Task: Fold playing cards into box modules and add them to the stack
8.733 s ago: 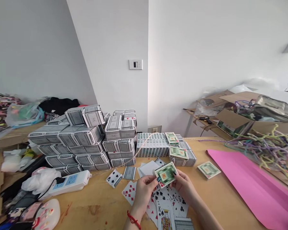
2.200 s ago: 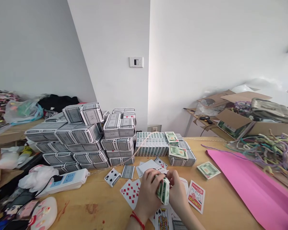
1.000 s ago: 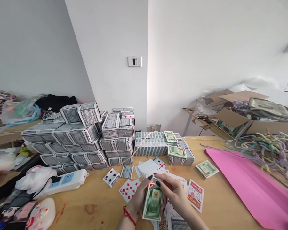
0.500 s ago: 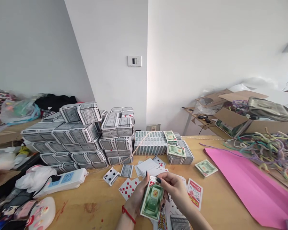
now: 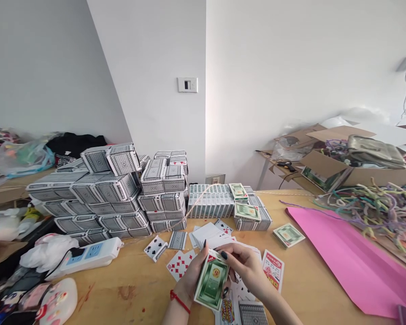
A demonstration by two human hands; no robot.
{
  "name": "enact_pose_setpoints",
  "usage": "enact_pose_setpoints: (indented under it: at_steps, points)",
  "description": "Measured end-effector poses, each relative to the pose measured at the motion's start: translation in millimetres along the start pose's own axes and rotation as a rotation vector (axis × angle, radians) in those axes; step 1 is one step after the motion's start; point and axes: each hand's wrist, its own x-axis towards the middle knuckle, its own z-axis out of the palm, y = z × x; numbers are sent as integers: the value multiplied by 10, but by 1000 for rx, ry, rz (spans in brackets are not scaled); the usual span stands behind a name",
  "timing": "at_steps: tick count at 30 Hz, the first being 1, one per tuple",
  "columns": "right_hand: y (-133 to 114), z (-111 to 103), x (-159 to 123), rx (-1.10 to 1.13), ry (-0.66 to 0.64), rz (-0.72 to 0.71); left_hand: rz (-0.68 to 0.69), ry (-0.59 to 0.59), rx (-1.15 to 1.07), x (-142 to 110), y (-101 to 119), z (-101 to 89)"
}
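Note:
My left hand point(image 5: 189, 277) is wrapped round a green card box point(image 5: 212, 283), held upright with its green face toward me. My right hand point(image 5: 246, 268) pinches the box's top end, at the white flap with a red mark. Under and around both hands loose playing cards point(image 5: 180, 262) lie face up on the wooden table point(image 5: 128, 293). A red and white card point(image 5: 272, 275) lies just right of my right hand. Another green box point(image 5: 288, 234) lies flat further right.
Shrink-wrapped bricks of card packs point(image 5: 115, 198) are stacked at the back left, with green boxes point(image 5: 246, 212) on a lower stack beside them. A white power strip point(image 5: 88, 255) lies left. A pink sheet point(image 5: 345, 257), coloured strands point(image 5: 379, 207) and cardboard boxes point(image 5: 338, 167) fill the right.
Eight seconds ago I held the box flat in both hands. I have since turned it upright, and my right fingers have come to its top flap. The red and white card appeared on the table.

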Motion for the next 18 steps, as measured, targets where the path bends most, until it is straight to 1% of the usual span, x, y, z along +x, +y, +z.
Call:
enact_pose_setpoints:
  at_steps: [3,6,10,13,18]
  points:
    - [-11,21,-8,-26,-6,-29,12,21,2,-15,2,-14]
    - [11,44,-7,-4,-23,-10,29,42,5,-29,10,-13]
    - [45,60,2,26,-23,-1,-13,50,-15,-37,29,10]
    - [40,63,3,38,-22,14,-10,59,-25,-32,36,24]
    - [28,67,-6,36,-12,-12,-30,91,-15,-18,34,35]
